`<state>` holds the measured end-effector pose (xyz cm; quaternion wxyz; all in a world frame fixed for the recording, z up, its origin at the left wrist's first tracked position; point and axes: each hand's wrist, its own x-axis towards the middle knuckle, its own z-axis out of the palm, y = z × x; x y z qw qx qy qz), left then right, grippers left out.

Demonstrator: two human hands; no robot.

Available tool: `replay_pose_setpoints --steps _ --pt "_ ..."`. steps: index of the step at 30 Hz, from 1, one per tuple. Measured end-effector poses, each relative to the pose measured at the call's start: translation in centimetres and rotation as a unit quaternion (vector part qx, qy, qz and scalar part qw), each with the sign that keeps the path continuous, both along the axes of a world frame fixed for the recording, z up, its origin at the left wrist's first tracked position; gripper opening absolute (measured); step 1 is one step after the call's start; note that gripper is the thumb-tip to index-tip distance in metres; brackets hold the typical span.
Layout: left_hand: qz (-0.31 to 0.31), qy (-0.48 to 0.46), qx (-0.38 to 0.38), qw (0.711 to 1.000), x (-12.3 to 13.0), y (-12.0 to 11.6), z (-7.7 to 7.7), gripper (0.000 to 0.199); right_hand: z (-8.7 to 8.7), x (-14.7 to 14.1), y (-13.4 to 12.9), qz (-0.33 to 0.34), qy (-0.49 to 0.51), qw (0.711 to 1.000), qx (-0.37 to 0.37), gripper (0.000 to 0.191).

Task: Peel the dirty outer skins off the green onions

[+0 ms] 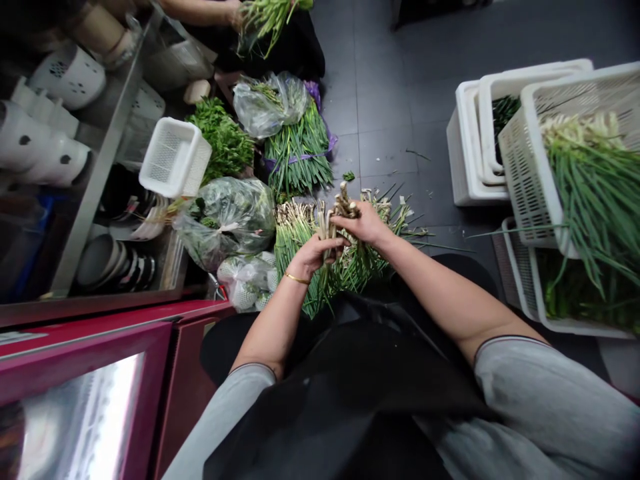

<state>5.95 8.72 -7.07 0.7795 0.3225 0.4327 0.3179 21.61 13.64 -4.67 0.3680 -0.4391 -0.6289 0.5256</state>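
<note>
In the middle of the head view, my left hand (313, 257) has its fingers closed around pale spring onion stems (326, 230). Beside it, my right hand (367, 225) grips a clump of brownish, rooty spring onion ends (344, 200). The two hands almost touch. Their green leaves seem to hang down below, partly hidden by my hands. Under and left of my hands lies a bundle of spring onions (295, 233), roots facing away from me. More loose stems and scraps lie to the right, by my right wrist.
Bundled green leaves (300, 157) in purple wrapping lie ahead, near bagged greens (233, 210) and a white basket (175, 157). At right, a crate (530, 167) holds more spring onions. A metal shelf (100, 180) stands left. A co-worker's hand (234, 13) holds greens at top.
</note>
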Motion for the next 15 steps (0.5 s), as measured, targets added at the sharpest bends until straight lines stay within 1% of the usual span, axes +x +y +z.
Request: replay_pose_setpoints --steps 3,5,6,8,10,12,15 --pt "0.026 -0.083 -0.023 0.996 -0.8 0.0 0.8 0.037 0.4 0.6 0.4 -0.065 -0.006 0.998 0.021 0.033" --pt "0.041 -0.093 -0.03 0.994 -0.8 0.1 1.0 0.03 0.9 0.7 0.2 -0.1 -0.021 0.993 0.053 0.031" --pt "0.048 -0.081 -0.029 0.995 -0.6 0.1 0.9 0.025 1.3 0.5 0.0 -0.099 -0.034 0.992 0.065 0.028" --pt "0.061 -0.037 -0.022 0.997 0.0 0.2 0.5 0.017 1.7 0.1 -0.6 -0.07 -0.076 0.992 0.072 0.023" --pt "0.066 -0.003 -0.019 0.998 0.5 0.1 0.2 0.016 1.7 -0.4 -0.9 -0.044 -0.117 0.989 0.073 0.021" --pt "0.069 -0.012 -0.023 0.997 0.7 0.0 0.1 0.018 1.4 -0.6 -0.9 -0.041 -0.131 0.988 0.077 0.022" --pt "0.09 -0.056 -0.033 0.994 0.3 0.0 0.3 0.024 1.0 -0.2 -0.4 -0.072 -0.104 0.989 0.076 0.027"
